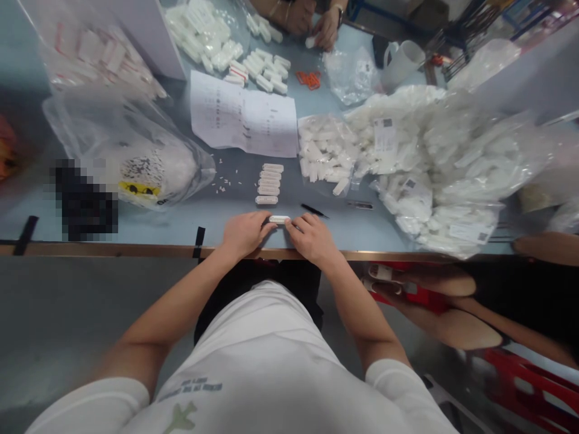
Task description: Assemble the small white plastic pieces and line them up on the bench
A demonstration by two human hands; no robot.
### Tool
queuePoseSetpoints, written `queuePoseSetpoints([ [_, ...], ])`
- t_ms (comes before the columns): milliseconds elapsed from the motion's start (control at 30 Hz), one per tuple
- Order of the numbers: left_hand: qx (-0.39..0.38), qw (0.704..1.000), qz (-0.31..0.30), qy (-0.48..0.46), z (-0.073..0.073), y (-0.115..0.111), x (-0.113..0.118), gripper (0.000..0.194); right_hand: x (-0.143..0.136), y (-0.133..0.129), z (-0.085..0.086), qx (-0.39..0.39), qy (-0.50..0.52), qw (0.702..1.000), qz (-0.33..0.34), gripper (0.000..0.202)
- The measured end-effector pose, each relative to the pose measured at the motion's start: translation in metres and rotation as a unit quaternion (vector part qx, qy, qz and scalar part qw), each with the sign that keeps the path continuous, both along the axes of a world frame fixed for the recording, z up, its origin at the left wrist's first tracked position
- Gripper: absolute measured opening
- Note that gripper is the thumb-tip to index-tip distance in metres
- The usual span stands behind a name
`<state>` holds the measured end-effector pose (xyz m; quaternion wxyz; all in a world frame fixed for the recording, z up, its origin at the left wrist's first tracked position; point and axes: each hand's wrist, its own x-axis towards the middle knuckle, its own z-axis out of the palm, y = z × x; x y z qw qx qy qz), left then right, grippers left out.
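Note:
Between my two hands, close to the table's front edge, is a small white oblong plastic piece [279, 220] with a row of marks along it. My left hand [245, 234] is closed on its left end with thumb and fingers. At the right end, the fingertips of my right hand [313, 236] pinch it too. Just beyond lies a short column of similar white plastic pieces [269, 182]. Black tweezers [315, 210] rest on the table past my right hand. Tiny white bits [221, 189] are scattered to the left of the column.
A printed sheet [244, 114] lies farther back. Clear bags of white parts [328, 150] crowd the right side. A large clear bag [158, 163] stands left. Across the table, a co-worker's hands [328, 28] hold a white piece near heaped white parts [266, 69]. Another person sits at right.

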<state>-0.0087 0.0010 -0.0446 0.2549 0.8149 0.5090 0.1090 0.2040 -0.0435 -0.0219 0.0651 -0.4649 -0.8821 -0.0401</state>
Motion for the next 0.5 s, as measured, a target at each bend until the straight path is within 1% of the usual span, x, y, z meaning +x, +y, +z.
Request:
queuePoseSetpoints([
  [100, -0.012, 1.000, 0.013, -0.009, 0.003, 0.000, 0.000, 0.040, 0.001, 0.002, 0.001, 0.001, 0.029, 0.999, -0.015, 0.026],
  [167, -0.035, 0.998, 0.045, -0.036, 0.007, 0.001, -0.002, 0.042, 0.003, 0.002, 0.002, 0.016, 0.059, 0.997, -0.040, 0.025],
  [233, -0.074, 0.986, 0.106, -0.107, 0.012, 0.002, -0.005, 0.044, 0.004, 0.001, 0.003, 0.038, 0.095, 0.992, -0.069, 0.026],
  [267, -0.104, 0.970, 0.142, -0.168, 0.016, 0.002, -0.005, 0.045, 0.005, 0.001, 0.003, 0.049, 0.113, 0.989, -0.079, 0.026],
  [300, -0.140, 0.943, 0.177, -0.243, 0.019, 0.003, -0.005, 0.046, 0.004, 0.000, 0.005, 0.058, 0.131, 0.986, -0.086, 0.026],
  [333, -0.184, 0.903, 0.205, -0.328, 0.023, 0.003, -0.005, 0.049, 0.002, -0.001, 0.006, 0.064, 0.147, 0.983, -0.089, 0.026],
  [367, -0.236, 0.852, 0.226, -0.410, 0.026, 0.003, -0.004, 0.051, -0.001, -0.001, 0.008, 0.069, 0.161, 0.980, -0.090, 0.026],
  [400, -0.289, 0.794, 0.237, -0.480, 0.030, 0.003, -0.002, 0.053, -0.004, -0.001, 0.011, 0.072, 0.171, 0.979, -0.088, 0.026],
  [433, -0.339, 0.737, 0.239, -0.534, 0.033, 0.003, -0.001, 0.053, -0.008, -0.001, 0.013, 0.076, 0.177, 0.978, -0.084, 0.025],
  [467, -0.382, 0.687, 0.236, -0.571, 0.036, 0.003, 0.001, 0.054, -0.013, -0.001, 0.016, 0.081, 0.180, 0.977, -0.079, 0.024],
  [500, -0.414, 0.648, 0.232, -0.596, 0.039, 0.002, 0.003, 0.053, -0.018, -0.001, 0.018, 0.085, 0.178, 0.978, -0.072, 0.023],
])
